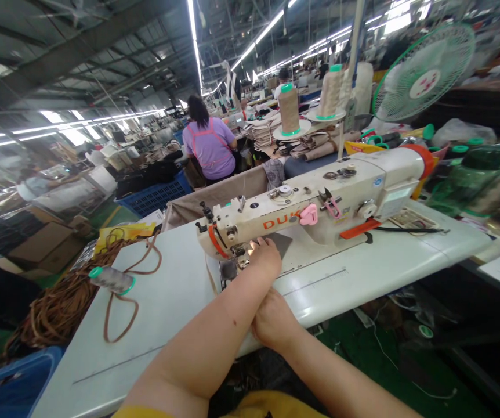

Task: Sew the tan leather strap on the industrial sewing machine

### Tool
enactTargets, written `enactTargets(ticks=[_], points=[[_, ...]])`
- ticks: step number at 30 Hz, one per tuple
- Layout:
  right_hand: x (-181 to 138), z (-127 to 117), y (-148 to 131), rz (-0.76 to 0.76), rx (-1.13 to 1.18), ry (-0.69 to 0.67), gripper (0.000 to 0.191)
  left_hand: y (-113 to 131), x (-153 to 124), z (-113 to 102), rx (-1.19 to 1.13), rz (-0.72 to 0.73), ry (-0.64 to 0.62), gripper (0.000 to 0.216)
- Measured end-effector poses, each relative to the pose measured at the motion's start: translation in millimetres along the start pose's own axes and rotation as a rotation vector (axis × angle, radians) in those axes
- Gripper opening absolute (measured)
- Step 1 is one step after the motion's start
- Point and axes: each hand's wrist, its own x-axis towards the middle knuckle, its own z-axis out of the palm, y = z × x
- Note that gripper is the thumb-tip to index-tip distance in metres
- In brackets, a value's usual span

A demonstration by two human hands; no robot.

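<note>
A white sewing machine stands on a pale table. My left hand reaches to its needle end, fingers bent close around the presser area; what they grip is hidden. Just behind the hand shows a dark grey flat piece under the machine arm. My right hand lies lower, tucked against my left wrist near the table's front edge, its fingers hidden behind the left forearm. A thin tan strip hangs down beside the machine head. Pink-handled thread snips are attached to the machine's front.
On the table's left lie a grey thread cone and a brown cord loop. Piled brown cords and a blue crate flank that side. Thread cones and a green fan stand behind. A co-worker sits ahead.
</note>
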Motion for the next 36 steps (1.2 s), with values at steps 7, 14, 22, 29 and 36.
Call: enactTargets(ticks=[7, 14, 22, 29, 36], points=[[2, -3, -1, -0.023, 0.009, 0.032, 0.037, -3, -2, 0, -0.068, -0.031, 0.006, 0.062], [2, -3, -2, -0.016, -0.051, 0.002, 0.039, 1, 2, 2, -0.124, -0.077, -0.024, 0.064], [4, -6, -3, -0.035, -0.079, -0.009, 0.05, 3, 1, -2, -0.189, -0.102, -0.052, 0.065], [4, -6, -1, -0.032, -0.081, -0.03, 0.052, 3, -8, -10, -0.241, -0.009, -0.044, 0.064], [-5, -2, 4, -0.021, -0.131, -0.048, 0.052, 11, -23, -24, -0.264, 0.232, -0.116, 0.059]])
